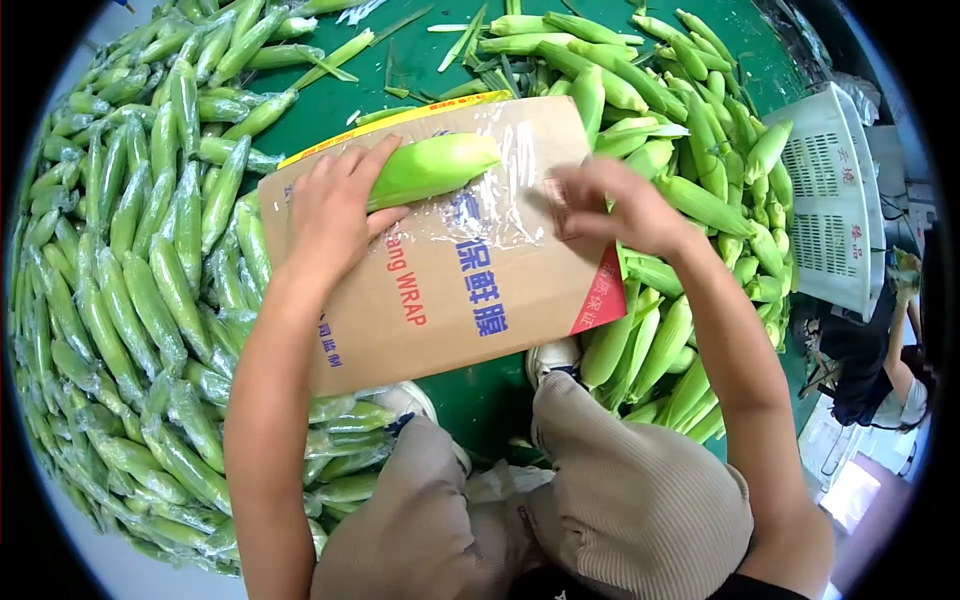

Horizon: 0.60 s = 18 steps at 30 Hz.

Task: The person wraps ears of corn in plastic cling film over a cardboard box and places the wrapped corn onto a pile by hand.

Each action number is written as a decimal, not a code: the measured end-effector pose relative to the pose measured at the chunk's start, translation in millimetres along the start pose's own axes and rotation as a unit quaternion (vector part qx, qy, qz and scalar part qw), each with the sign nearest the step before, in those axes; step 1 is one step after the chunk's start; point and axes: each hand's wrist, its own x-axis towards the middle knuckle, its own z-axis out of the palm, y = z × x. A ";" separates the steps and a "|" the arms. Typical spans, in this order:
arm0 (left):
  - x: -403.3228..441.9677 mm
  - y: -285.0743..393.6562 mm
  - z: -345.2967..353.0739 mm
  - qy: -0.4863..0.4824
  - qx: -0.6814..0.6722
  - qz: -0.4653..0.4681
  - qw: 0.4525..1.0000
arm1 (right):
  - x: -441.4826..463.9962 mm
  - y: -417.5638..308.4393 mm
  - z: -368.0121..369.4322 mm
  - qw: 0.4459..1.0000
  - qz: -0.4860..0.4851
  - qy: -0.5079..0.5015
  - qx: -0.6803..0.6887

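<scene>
A green ear of corn in its husk lies on a brown cardboard cling-wrap box. My left hand grips the ear's left end, thumb below it and fingers above. Under and right of the ear, clear plastic film is spread over the box top and shines in the light. My right hand is over the box's right edge, beside the film's right side. Its curled fingers are smeared by motion, so whether they pinch the film cannot be made out.
Film-wrapped ears of corn pile up on the left. Unwrapped ears are heaped on the right of the green floor. A white plastic crate stands at the far right, with another person beyond it.
</scene>
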 end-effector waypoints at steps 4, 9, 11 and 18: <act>2.3 2.6 -4.1 -0.025 0.000 0.016 1.000 | 22.5 -17.9 30.0 0.969 -0.097 0.076 -0.215; 2.0 -4.1 -7.8 -0.044 -0.030 0.027 0.998 | 8.4 -13.8 56.1 0.978 -0.098 0.183 0.015; 1.3 -0.2 -14.7 -0.068 -0.054 0.013 0.996 | 10.7 -34.4 54.6 0.935 -0.084 0.314 0.145; 3.4 -3.8 -16.3 -0.098 -0.065 0.001 0.993 | 49.4 -38.3 11.4 0.928 -0.118 0.353 -0.007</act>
